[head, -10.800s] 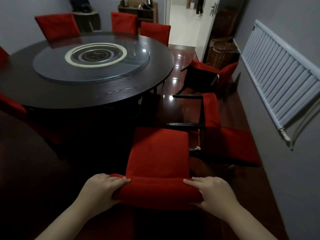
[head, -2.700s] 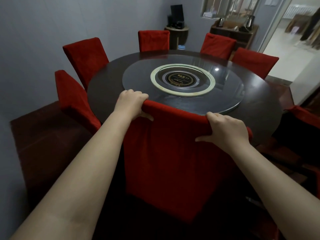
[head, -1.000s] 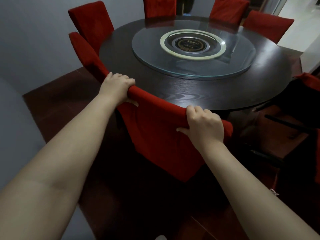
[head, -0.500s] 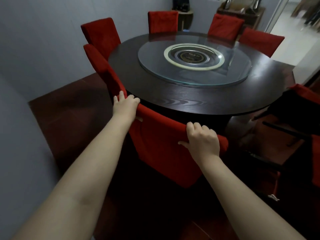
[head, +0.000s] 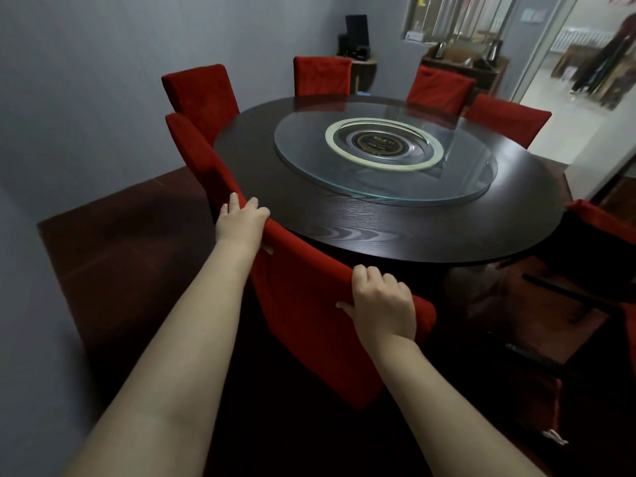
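Reddish-brown floor [head: 120, 235], red chair [head: 309, 325], round table [head: 378, 228]

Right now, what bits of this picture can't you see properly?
Head view:
- Seat and legs of the red chair that the left hand and right hand grip: hidden behind its own backrest.
- Writing at the centre of the glass turntable: too small.
- The figure beyond the doorway: blurred, partly cut off by the picture's edge.

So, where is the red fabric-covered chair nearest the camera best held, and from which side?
Grip the red fabric-covered chair by the top edge of its backrest, from behind, left hand and right hand near its two ends. The back stands upright toward the person; its front faces the dark round wooden table.
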A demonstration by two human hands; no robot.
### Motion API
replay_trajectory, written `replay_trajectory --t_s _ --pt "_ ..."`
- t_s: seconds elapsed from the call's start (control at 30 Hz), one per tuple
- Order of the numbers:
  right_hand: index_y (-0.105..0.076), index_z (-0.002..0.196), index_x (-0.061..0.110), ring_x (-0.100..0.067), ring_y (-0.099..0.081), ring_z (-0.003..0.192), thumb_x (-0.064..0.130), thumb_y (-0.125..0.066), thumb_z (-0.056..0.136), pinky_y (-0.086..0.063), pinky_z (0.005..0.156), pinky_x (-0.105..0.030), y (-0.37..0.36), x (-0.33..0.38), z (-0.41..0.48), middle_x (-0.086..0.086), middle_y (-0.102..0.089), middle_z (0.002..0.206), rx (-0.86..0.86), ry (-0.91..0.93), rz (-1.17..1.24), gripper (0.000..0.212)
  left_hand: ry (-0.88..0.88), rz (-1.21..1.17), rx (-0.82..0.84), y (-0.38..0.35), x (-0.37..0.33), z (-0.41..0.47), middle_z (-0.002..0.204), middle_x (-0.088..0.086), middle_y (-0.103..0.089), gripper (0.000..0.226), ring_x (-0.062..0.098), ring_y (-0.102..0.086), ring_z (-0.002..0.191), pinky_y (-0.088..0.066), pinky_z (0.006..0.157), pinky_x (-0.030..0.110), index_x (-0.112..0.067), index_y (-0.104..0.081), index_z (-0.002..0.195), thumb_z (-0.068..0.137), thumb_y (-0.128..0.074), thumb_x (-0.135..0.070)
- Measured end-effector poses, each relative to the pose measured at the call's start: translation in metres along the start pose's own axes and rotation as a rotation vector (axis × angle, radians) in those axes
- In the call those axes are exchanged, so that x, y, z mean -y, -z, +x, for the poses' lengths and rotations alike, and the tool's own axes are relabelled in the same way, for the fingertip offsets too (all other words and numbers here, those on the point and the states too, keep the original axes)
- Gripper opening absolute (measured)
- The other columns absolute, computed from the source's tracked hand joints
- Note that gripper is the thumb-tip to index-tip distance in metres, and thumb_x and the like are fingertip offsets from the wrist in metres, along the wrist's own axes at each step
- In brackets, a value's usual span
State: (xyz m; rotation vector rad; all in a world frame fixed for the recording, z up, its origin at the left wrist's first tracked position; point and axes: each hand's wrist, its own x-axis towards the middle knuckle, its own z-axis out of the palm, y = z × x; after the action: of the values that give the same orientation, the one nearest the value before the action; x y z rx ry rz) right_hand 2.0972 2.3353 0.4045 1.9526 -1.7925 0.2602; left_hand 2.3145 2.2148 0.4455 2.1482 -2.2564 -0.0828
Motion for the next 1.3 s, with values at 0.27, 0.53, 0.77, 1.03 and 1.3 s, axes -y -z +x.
replay_trajectory --t_s 0.27,0.53,0.77,1.03,1.3 --pt "-0.06 0.079 0.005 -0.031 -0.058 0.055 0.051 -0.087 0.049 -0.044 0.049 -0.034 -0.019 -0.077 0.034 -0.012 -0.057 0.066 -0.149 0.087 0.04 0.062 -0.096 0.023 -0.093 0.005 -0.045 0.027 0.136 0.011 -0.046 0.072 0.048 -0.022 0.138 -0.021 0.114 0.053 -0.017 -0.046 0.132 0.074 -0.073 -0.049" --pt "-0.061 0.085 0.005 -0.033 -0.058 0.059 0.054 -0.083 0.056 -0.045 0.053 -0.037 -0.032 -0.103 0.043 -0.012 -0.058 0.07 -0.222 0.073 0.063 0.062 -0.132 0.085 -0.104 0.003 -0.061 0.051 0.134 0.011 -0.047 0.076 0.053 -0.027 0.135 -0.024 0.11 0.057 -0.017 -0.046 0.128 0.072 -0.069 -0.062" --pt "-0.066 0.085 0.017 -0.021 -0.057 0.059 0.058 -0.082 0.047 -0.041 0.052 -0.03 -0.036 -0.012 0.028 0.0 -0.059 0.071 -0.147 0.052 -0.061 0.058 -0.059 0.105 -0.042 -0.011 -0.005 0.05 0.133 0.01 -0.047 0.058 0.049 -0.026 0.134 -0.03 0.107 0.051 -0.019 -0.048 0.126 0.08 -0.071 -0.044" --pt "-0.065 0.084 0.017 -0.019 -0.055 0.057 0.062 -0.081 0.049 -0.04 0.051 -0.029 -0.037 0.002 0.032 0.001 -0.057 0.069 -0.199 0.024 -0.14 0.06 -0.012 0.019 -0.018 -0.013 0.004 0.05 0.137 0.01 -0.042 0.065 0.051 -0.016 0.139 -0.027 0.108 0.054 -0.018 -0.046 0.131 0.078 -0.075 -0.04" --pt "-0.065 0.085 0.018 -0.017 -0.052 0.057 0.054 -0.081 0.053 -0.042 0.053 -0.03 -0.038 0.058 0.0 0.003 -0.054 0.069 -0.104 0.024 -0.088 0.051 0.062 0.057 0.048 -0.032 0.038 0.031 0.144 0.008 -0.035 0.055 0.048 -0.007 0.143 -0.027 0.11 0.052 -0.02 -0.04 0.136 0.087 -0.064 -0.012"
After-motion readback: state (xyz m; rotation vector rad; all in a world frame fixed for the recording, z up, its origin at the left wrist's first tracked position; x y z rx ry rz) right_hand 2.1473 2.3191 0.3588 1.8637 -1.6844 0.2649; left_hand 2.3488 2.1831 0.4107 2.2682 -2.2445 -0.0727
